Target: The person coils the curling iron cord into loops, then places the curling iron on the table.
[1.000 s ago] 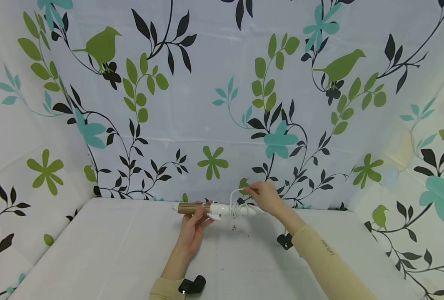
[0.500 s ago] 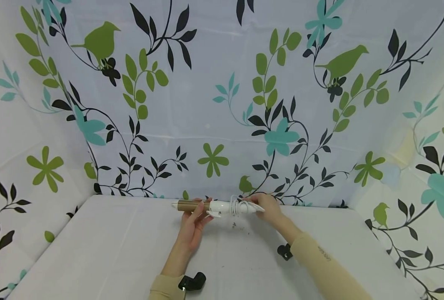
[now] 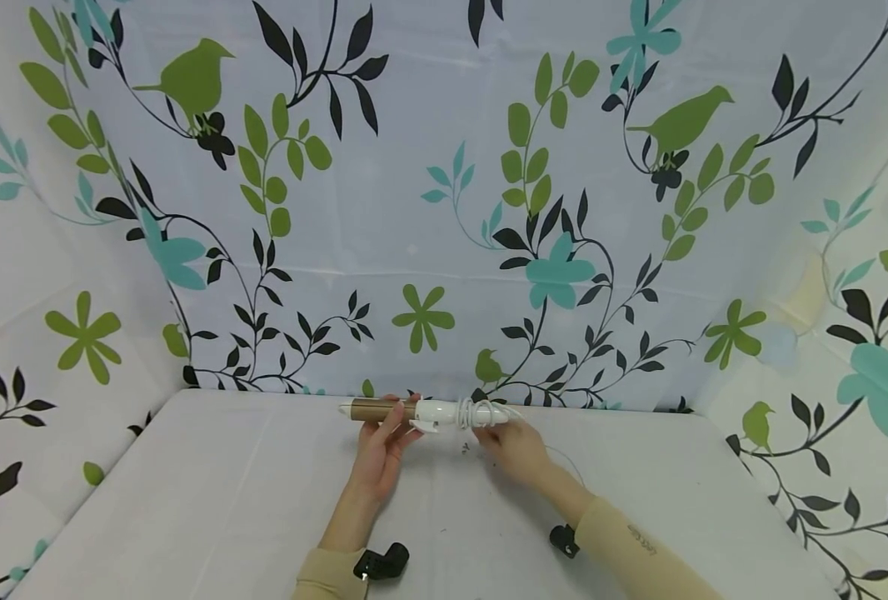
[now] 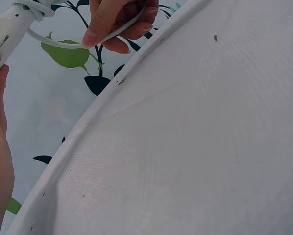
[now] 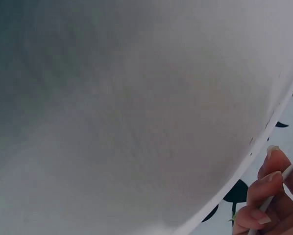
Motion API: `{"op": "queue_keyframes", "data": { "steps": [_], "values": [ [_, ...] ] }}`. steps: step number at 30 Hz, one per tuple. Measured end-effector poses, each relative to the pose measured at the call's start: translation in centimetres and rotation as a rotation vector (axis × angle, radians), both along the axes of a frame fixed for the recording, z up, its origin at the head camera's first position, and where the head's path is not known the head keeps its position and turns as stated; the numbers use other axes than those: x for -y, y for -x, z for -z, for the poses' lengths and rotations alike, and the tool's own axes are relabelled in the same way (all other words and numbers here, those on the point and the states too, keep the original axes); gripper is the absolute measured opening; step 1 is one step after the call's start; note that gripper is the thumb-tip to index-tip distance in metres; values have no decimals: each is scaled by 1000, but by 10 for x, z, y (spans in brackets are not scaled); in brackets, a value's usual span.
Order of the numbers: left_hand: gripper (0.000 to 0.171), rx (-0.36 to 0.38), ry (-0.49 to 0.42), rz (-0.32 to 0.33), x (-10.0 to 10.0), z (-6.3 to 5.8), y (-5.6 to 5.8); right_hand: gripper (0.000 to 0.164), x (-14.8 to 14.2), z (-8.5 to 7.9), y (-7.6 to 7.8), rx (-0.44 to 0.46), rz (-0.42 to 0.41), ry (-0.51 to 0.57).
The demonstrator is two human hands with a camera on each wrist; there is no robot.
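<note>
A curling iron [image 3: 435, 412] with a gold barrel and white handle is held level near the table's far edge. My left hand [image 3: 378, 468] grips its barrel from below, fingers around the gold part. Several loops of white cord [image 3: 476, 413] circle the handle. Below and to the right of these loops, my right hand [image 3: 521, 454] pinches the cord. In the left wrist view, a length of cord [image 4: 58, 45] runs from the handle to the right hand's thumb and fingers. The right wrist view shows the cord [image 5: 267, 202] passing through the curled fingers of that hand.
A white cloth covers the table [image 3: 264, 500], with small dark specks near its middle. Behind it hangs a curtain [image 3: 384, 208] printed with birds, leaves and flowers. A thin stretch of cord trails beside the right forearm. Black cameras [image 3: 381, 562] sit at the wrists.
My right hand came down from above the handle, passed behind its end and moved under the loops toward me, drawing cord around. My left hand and the curling iron stayed nearly still.
</note>
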State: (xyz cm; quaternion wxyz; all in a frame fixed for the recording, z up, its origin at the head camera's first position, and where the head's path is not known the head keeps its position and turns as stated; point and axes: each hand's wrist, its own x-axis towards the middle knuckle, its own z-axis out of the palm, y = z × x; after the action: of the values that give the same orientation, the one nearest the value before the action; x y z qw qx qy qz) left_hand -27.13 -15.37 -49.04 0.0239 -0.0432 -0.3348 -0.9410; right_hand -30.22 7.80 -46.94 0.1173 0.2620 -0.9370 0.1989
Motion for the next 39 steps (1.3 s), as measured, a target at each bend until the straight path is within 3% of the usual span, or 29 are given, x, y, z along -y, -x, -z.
{"op": "queue_keyframes", "data": {
  "steps": [4,12,18,26,31,34,39],
  "values": [
    [20,-5,-9,-1,0,0,0,43,4,-1,-7,11,-22,-15],
    [19,-30,-11,13,0,4,1,33,9,-1,-19,95,-101,-90],
    [17,-30,-44,11,1,3,2,33,14,-9,-35,96,-178,-139],
    [20,-1,-28,6,0,3,3,15,18,-9,-50,9,-221,-290],
    [19,3,-31,3,0,3,2,8,19,-13,-57,59,-213,-318],
    [18,10,-23,0,0,3,2,9,20,-14,-62,38,-210,-361],
    [21,36,1,-6,0,2,2,19,21,-15,-70,-87,-212,-437]
  ]
}}
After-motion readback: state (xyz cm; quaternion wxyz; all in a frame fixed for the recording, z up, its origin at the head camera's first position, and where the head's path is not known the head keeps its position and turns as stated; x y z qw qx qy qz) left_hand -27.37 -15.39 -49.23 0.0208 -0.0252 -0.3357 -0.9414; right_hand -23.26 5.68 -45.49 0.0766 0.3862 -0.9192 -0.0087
